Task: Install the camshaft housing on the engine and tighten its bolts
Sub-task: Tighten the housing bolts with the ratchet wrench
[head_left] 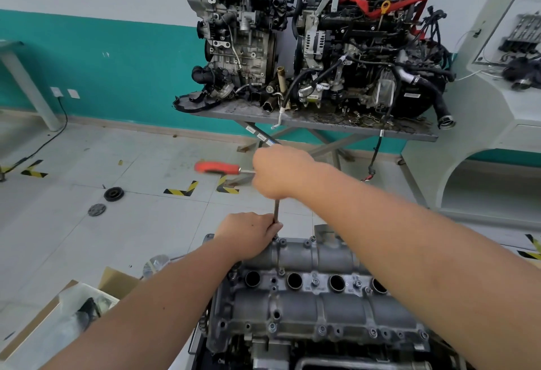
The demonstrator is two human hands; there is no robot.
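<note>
- The engine (pixel 292 337) sits right below me, heavy and rigid by the look of it; I judge it will not shift under wrench load.
- The camshaft housing (pixel 307 290) is already seated on top of the engine, a stiff cast-metal cover, probably oily and slick, with bolts along its edges and between the plug holes.
- Were it to be lifted, I judge the two long tube sections the best holds.
- My right hand (pixel 281 172) closes its grip round the T-handle wrench (pixel 218 168) where the red bar meets the shaft.
- My left hand (pixel 248 232) pinches the lower shaft just above the bolt (pixel 275 238) at the housing's far left corner, steadying it.
- Across the tiled floor (pixel 117 164), a scissor-legged surface (pixel 322 123) carries two other engines against a teal and white wall.
- A cardboard box (pixel 58 311) stands near my left arm; two round parts lie on the floor.
</note>
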